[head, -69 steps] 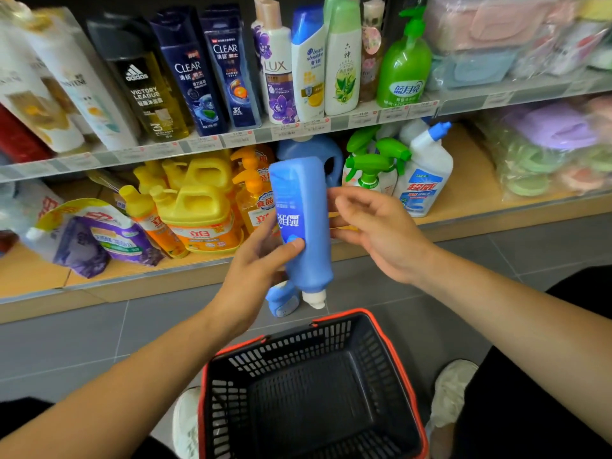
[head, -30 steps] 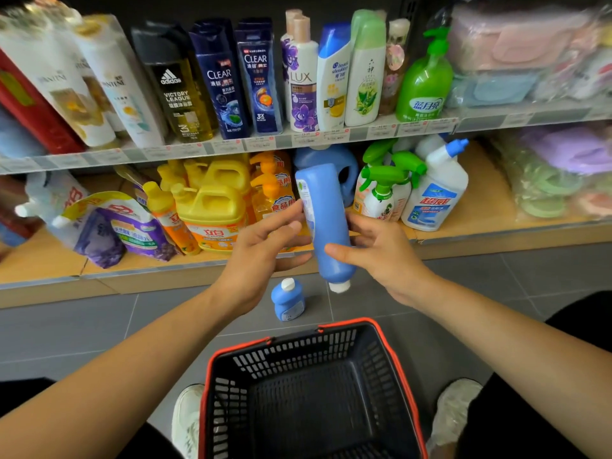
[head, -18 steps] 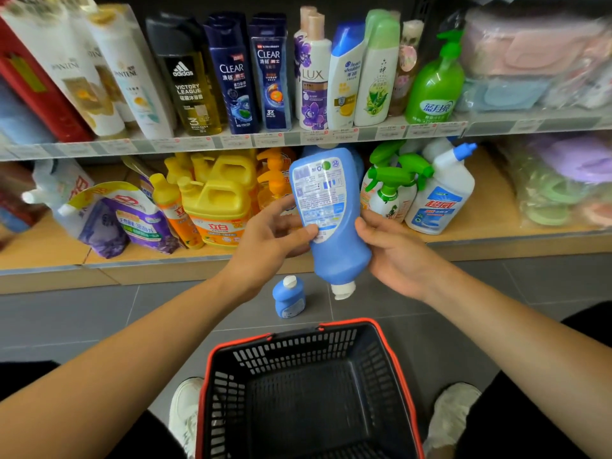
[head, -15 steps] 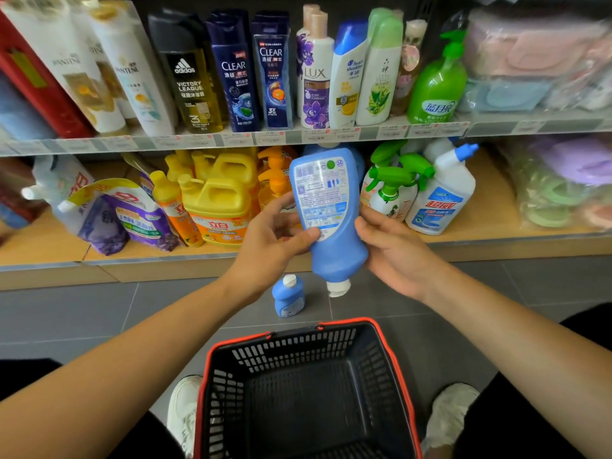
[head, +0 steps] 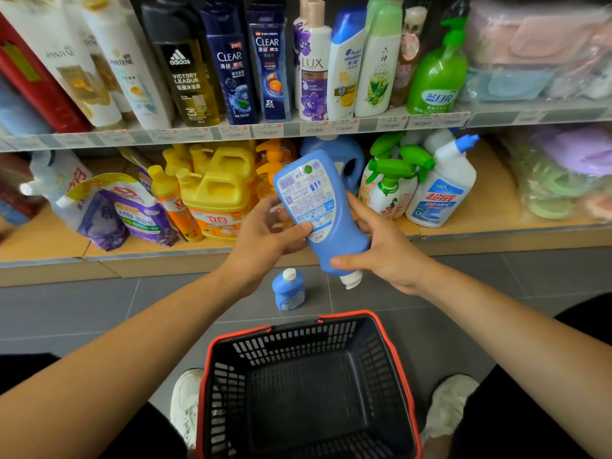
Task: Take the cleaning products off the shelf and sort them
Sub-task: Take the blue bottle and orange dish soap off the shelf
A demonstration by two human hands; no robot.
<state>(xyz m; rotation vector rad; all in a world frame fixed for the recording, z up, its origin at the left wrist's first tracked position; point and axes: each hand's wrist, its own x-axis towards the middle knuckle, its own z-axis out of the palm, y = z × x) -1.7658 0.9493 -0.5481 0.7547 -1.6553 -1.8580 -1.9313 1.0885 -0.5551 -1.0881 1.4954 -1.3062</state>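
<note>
Nearest, the black plastic shopping basket with a red rim (head: 402, 366) sits on the grey tiled floor between the person's white shoes, with nothing in it. Above its far edge both hands hold the tall blue plastic bottle with a white cap (head: 323, 215) upside down, cap tilted toward the basket. The left hand (head: 265, 240) has its grip closed on the bottle's side, thumb pressed on the label; the right hand (head: 381, 246) has its grip wrapped round the neck end. A moment ago the bottle's narrow edge faced the camera; it has since been turned so the printed back label shows, which suggests the person is reading it to decide its group before it goes anywhere. Just beyond, a small blue plastic bottle (head: 287, 289) stands on the floor. Farther back, the wooden lower shelf (head: 490, 207) carries yellow jugs and green-triggered sprayers not yet taken.
</note>
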